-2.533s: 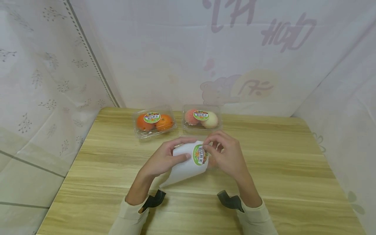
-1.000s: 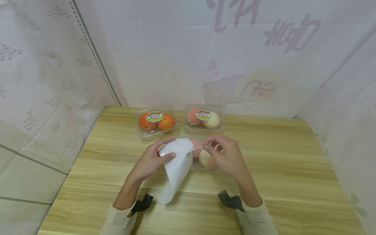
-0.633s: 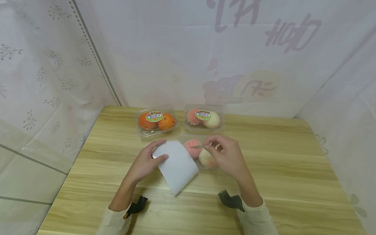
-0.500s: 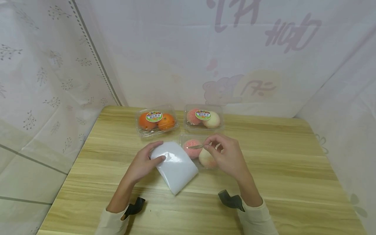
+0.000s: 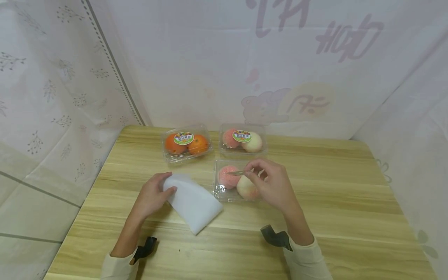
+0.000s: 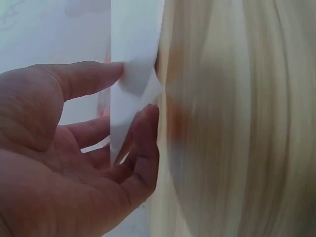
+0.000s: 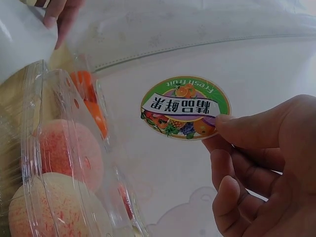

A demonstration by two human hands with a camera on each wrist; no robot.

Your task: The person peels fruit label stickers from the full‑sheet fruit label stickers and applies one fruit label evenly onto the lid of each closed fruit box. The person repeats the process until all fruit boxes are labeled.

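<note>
My left hand (image 5: 151, 196) grips a white backing sheet (image 5: 194, 204) between thumb and fingers, left of the nearest box. In the left wrist view the thumb lies on one face of the sheet, the fingers behind it. My right hand (image 5: 271, 184) pinches an oval fruit sticker (image 7: 185, 107) by its edge; in the head view it appears nearly edge-on. The sticker hovers over a clear plastic box (image 5: 220, 194) holding a pink peach (image 5: 229, 179) and a pale peach (image 5: 246, 189). No label shows on that box's lid, though my right hand covers part of it.
Behind stand two labelled clear boxes: one with oranges (image 5: 198, 145) at left, another with peaches (image 5: 252, 144) at right. All sit on a wooden table (image 5: 332, 202), with a white curtain (image 5: 196, 70) rising along its back edge.
The sticker has come off the white sheet into my right hand's pinch. My left hand has carried the sheet leftward, uncovering the front peach box. The right hand has hardly moved.
</note>
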